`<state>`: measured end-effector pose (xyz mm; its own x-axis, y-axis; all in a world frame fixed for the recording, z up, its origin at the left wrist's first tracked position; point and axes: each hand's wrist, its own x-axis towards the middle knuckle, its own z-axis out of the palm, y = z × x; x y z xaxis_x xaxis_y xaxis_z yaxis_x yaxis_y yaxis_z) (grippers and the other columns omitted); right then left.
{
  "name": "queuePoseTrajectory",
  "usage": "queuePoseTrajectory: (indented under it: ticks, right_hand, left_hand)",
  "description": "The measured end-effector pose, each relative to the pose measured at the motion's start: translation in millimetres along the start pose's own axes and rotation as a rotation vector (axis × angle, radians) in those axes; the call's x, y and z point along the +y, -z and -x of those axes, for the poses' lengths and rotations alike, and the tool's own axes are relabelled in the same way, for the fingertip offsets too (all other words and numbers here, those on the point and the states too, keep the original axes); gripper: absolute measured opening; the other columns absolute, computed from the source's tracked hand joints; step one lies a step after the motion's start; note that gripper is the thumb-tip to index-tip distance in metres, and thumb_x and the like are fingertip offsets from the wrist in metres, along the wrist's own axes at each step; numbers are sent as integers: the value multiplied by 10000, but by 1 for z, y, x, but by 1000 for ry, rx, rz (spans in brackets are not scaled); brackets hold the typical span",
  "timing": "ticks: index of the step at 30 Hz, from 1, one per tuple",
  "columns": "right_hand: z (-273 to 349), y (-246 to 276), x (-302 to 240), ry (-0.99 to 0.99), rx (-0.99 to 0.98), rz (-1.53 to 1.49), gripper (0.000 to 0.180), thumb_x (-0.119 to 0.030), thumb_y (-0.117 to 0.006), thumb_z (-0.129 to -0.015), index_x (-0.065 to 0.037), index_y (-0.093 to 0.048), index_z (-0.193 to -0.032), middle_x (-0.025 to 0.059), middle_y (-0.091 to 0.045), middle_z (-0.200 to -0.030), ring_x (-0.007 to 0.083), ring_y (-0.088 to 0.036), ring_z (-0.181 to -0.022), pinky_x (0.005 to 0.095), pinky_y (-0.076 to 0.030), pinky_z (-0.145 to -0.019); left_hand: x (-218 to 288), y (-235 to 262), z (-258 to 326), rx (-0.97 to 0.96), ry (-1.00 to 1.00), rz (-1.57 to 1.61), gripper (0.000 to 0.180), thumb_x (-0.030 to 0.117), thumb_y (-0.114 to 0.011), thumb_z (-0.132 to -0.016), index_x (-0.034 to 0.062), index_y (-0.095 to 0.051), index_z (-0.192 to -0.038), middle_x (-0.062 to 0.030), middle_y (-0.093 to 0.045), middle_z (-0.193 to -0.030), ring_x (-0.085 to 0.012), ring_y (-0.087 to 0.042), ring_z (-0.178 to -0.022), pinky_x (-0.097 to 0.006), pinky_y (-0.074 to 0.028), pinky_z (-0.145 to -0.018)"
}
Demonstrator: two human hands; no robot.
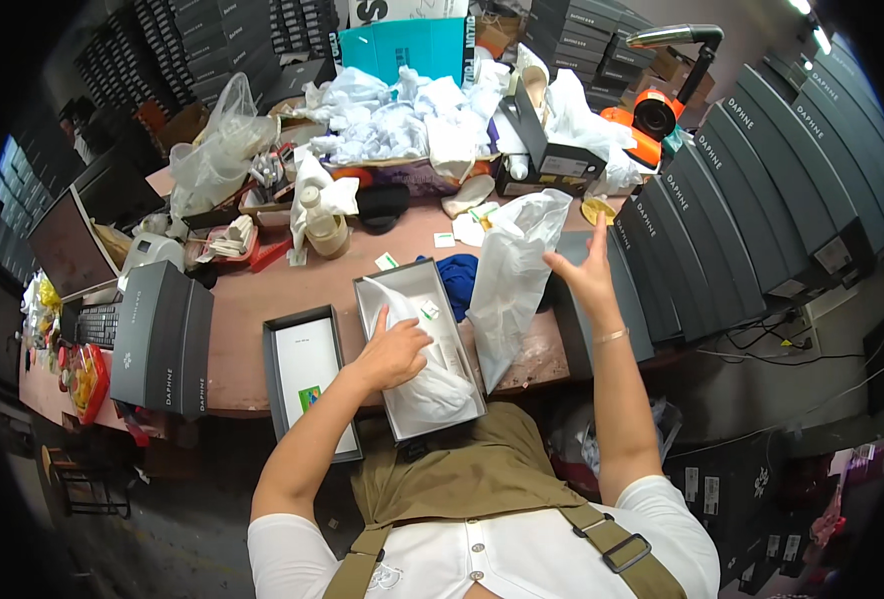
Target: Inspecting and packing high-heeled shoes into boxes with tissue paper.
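Observation:
My left hand (394,357) rests over an open shoe box (414,433), its thumb raised and its fingers apart. Under it lies a white wrapped bundle (440,397), whose contents are hidden; a small green-and-white packet (429,310) lies in the box too. My right hand (589,275) is raised on the right, open, with thumb and fingers spread. Beside its thumb a translucent white plastic bag (514,285) stands tall and crumpled; I see no grip on it. Left of the box is a dark-rimmed box lid (274,374) with a white inside and a green card (309,398).
Stacked grey shoe boxes (727,195) line the right, and two more boxes (149,324) stand at left by a monitor (70,245). Crumpled white paper (402,115) fills a container at the back. A bottle (322,222), blue cloth (458,284) and orange device (652,115) sit on the table.

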<state>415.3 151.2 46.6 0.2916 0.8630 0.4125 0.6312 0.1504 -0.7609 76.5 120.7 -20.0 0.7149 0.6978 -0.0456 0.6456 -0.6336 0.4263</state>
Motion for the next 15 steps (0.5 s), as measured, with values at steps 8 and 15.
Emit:
queuePoseTrajectory:
  ticks: [8,15]
  right_hand:
    - [-41,-37,-19,-106,-621,-421,153,-102,-642,-874,39,-665,-928,-17,-608,-873,43,-498,-747,236,-423,-631]
    - [-7,36,-129,425,-536,-302,207,8,-663,-803,5,-662,-1010,63,-590,-845,107,-543,-773,255,-453,-684]
  left_hand:
    - [42,42,-38,344,245,913,1124,244,-823,-714,-11,-47,-1486,-219,-189,-1517,-262,-589,-1088,-345,-516,-851]
    - [106,52,-78,549,-56,1169,571,86,-691,-834,24,-429,-1338,-42,-604,-944,-111,-592,-813,-254,-492,-704]
